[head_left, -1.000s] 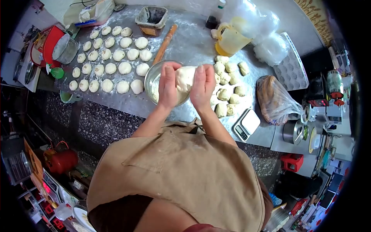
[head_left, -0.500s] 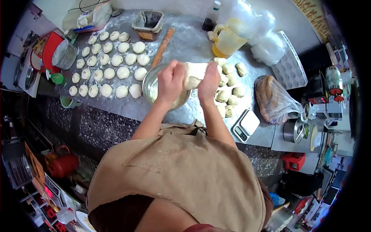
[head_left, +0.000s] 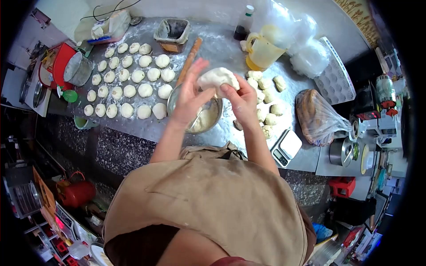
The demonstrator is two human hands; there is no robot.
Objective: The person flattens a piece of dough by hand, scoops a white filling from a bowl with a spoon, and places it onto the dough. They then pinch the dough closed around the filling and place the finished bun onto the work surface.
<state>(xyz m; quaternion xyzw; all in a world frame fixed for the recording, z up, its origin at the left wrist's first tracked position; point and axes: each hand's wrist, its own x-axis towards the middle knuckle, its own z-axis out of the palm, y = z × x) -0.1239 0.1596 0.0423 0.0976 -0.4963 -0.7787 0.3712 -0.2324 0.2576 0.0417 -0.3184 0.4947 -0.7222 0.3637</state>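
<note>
A soft white piece of dough [head_left: 217,78] is held in the air between my two hands, above a metal bowl [head_left: 212,119] with pale flour or batter in it. My right hand [head_left: 243,99] pinches the dough's right side, thumb in front. My left hand [head_left: 188,99] holds the other side with its thumb against the lower edge; its raised fingers are blurred. Rows of round dough balls [head_left: 144,90] lie left of the bowl. To the right sit several smaller, yellowish dough pieces [head_left: 277,109], a few partly hidden behind my right hand.
A rolling pin [head_left: 190,60] lies behind the bowl, near a square floury container [head_left: 172,34]. Further right are a jug of yellow liquid [head_left: 264,53], a dark bottle [head_left: 243,26], plastic bags [head_left: 310,55], a bagged brown item [head_left: 313,117] and a digital scale [head_left: 287,147].
The dough went from stretched between two closed hands to a rounded, folded shape. My left fingers have lifted and spread; my right hand turned to pinch its side. The camera view shifted slightly.
</note>
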